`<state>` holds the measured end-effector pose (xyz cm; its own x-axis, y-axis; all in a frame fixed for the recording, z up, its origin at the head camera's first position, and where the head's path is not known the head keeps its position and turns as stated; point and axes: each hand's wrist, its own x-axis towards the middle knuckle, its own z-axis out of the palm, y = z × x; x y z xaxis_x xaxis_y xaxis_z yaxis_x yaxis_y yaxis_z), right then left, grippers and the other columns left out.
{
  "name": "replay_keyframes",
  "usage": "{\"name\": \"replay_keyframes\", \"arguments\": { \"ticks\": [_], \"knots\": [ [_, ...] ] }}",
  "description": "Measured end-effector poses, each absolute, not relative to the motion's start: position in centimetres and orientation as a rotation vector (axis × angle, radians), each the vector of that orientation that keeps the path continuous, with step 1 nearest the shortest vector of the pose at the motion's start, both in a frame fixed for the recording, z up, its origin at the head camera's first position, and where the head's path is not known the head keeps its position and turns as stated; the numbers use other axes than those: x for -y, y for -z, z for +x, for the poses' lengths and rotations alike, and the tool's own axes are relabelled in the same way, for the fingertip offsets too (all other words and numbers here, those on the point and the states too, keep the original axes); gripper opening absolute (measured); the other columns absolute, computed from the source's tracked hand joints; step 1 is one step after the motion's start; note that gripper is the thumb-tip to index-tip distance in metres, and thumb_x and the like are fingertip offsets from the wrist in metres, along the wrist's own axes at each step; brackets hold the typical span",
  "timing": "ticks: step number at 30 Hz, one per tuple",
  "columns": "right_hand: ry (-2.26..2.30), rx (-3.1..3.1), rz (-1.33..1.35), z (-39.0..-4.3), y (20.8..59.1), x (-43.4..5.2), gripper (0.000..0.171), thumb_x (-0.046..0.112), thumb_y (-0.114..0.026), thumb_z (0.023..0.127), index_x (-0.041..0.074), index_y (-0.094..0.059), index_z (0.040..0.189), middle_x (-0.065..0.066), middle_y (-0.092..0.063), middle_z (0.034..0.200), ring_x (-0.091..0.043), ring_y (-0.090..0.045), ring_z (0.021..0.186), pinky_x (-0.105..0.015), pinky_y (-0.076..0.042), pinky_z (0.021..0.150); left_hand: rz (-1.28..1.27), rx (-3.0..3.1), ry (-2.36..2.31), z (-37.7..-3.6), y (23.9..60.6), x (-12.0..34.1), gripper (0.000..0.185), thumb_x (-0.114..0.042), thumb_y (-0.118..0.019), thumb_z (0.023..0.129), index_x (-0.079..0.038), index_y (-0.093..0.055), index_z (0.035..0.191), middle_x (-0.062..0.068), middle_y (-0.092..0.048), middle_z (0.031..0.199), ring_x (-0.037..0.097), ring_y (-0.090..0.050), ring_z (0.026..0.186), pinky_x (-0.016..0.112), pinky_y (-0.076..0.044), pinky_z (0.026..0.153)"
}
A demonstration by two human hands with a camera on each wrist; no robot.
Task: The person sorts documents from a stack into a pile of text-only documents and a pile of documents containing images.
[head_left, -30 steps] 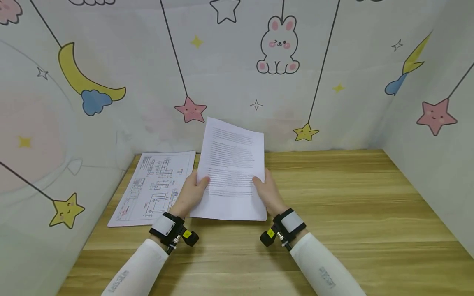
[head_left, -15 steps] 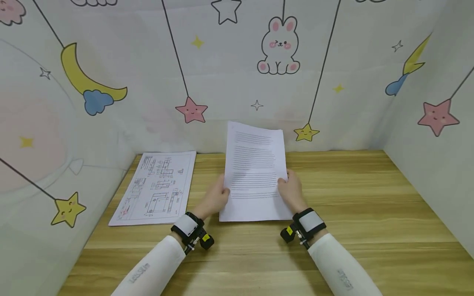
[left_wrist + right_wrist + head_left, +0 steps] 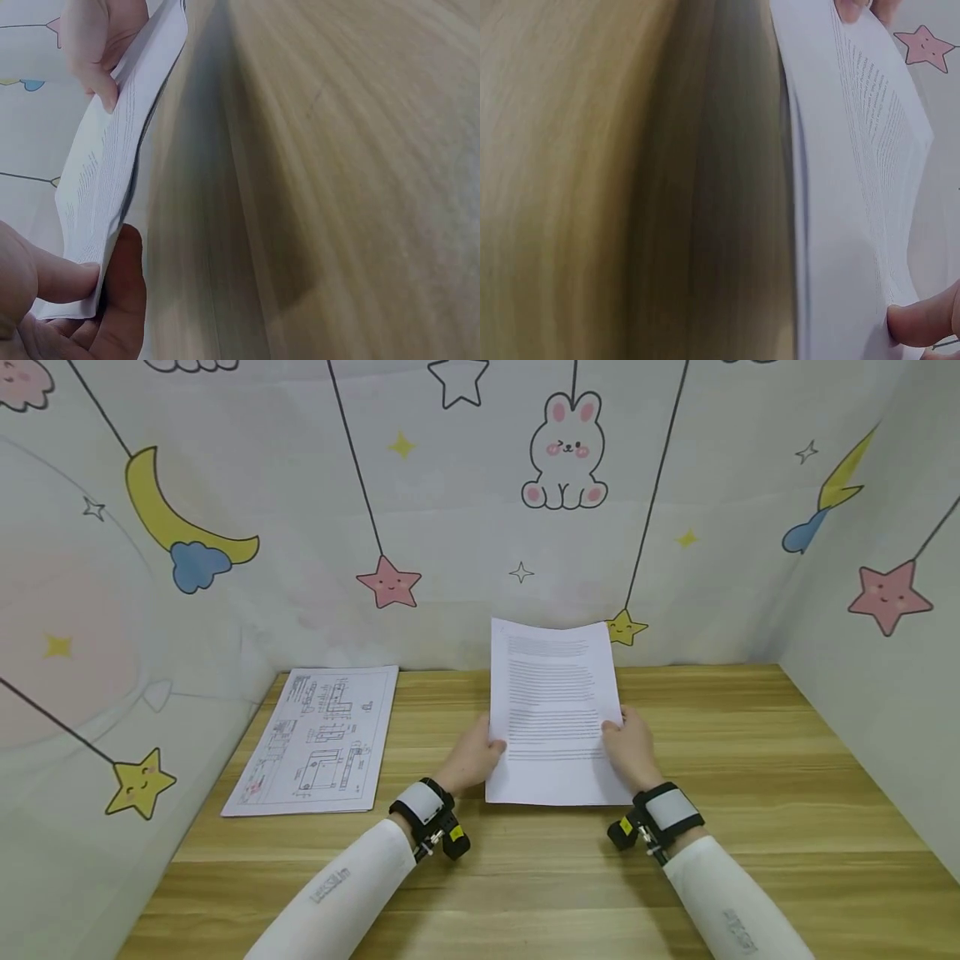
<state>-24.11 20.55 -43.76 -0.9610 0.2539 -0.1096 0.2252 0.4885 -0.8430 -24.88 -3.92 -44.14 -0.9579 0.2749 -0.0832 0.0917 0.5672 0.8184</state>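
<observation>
Head view shows you holding a white sheet of paper with lines of printed text (image 3: 555, 710) up in front of you, above the light wooden table (image 3: 750, 793). Your left hand (image 3: 472, 760) pinches the left edge of the sheet, with the thumb on the front and the fingers behind. Your right hand (image 3: 633, 747) pinches the right edge the same way. The sheet stands nearly upright and leans back a little, and its bottom edge hangs just above the table top.

In the left wrist view, your left hand (image 3: 67, 300) squeezes the near corner of the paper (image 3: 105, 172) between thumb and fingers, and your other hand grips the far edge. In the right wrist view, the thumb tip of your right hand (image 3: 922, 322) presses on the printed side of the paper (image 3: 855, 187).

A second white sheet with black machine drawings (image 3: 315, 739) lies flat on the table to your left, well apart from your hands. Behind the table is a pale wall cloth with a cartoon bunny (image 3: 564, 452), stars and a yellow moon (image 3: 161, 514). You wear white sleeves and a black wrist strap on each arm.
</observation>
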Motion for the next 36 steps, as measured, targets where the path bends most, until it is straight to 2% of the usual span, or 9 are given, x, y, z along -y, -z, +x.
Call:
{"name": "replay_keyframes", "arguments": {
  "ticks": [7,15,23,30,36],
  "knots": [
    [-1.506,2.736,-0.468,-23.9,44.4,-23.0,0.047,0.012,-0.038,0.102,-0.010,-0.036,0.144,-0.031,-0.044,0.145,-0.041,-0.044,0.134,-0.057,-0.034,0.113,0.351,-2.556,-1.341,-25.2,44.9,2.3,0.039,-0.009,-0.056,0.098,0.004,-0.048,0.133,0.022,-0.066,0.120,0.026,-0.067,0.101,0.036,-0.056,0.080],
    [-1.458,2.780,-0.547,-23.8,44.7,-25.9,0.054,0.014,-0.038,0.101,-0.010,-0.028,0.148,-0.034,-0.037,0.149,-0.046,-0.038,0.139,-0.060,-0.030,0.115,0.356,-2.528,-1.307,-25.4,45.2,-0.7,0.041,-0.010,-0.054,0.100,0.000,-0.047,0.139,0.018,-0.066,0.120,0.019,-0.065,0.094,0.027,-0.053,0.071],
    [-1.417,2.848,-0.578,-24.1,44.7,-28.5,0.059,0.013,-0.035,0.102,-0.011,-0.019,0.152,-0.036,-0.032,0.153,-0.047,-0.036,0.140,-0.061,-0.030,0.115,0.390,-2.525,-1.271,-25.4,45.1,-2.9,0.031,-0.011,-0.057,0.098,-0.003,-0.056,0.128,0.013,-0.069,0.098,0.014,-0.061,0.059,0.021,-0.047,0.048],
    [-1.346,2.894,-0.554,-24.1,44.6,-29.7,0.058,0.010,-0.035,0.100,-0.013,-0.020,0.151,-0.037,-0.034,0.150,-0.048,-0.038,0.137,-0.061,-0.032,0.112,0.401,-2.561,-1.229,-25.7,45.4,-4.7,0.028,-0.011,-0.059,0.098,-0.005,-0.059,0.125,0.007,-0.065,0.083,0.010,-0.055,0.046,0.018,-0.042,0.042],
    [-1.210,2.963,-0.542,-24.2,44.9,-30.6,0.057,0.008,-0.035,0.099,-0.018,-0.023,0.148,-0.041,-0.037,0.145,-0.052,-0.040,0.135,-0.062,-0.034,0.110,0.423,-2.617,-1.178,-25.5,45.8,-5.8,0.027,-0.011,-0.062,0.096,-0.007,-0.060,0.123,0.009,-0.071,0.088,0.008,-0.053,0.042,0.017,-0.042,0.040]
  ]
}}
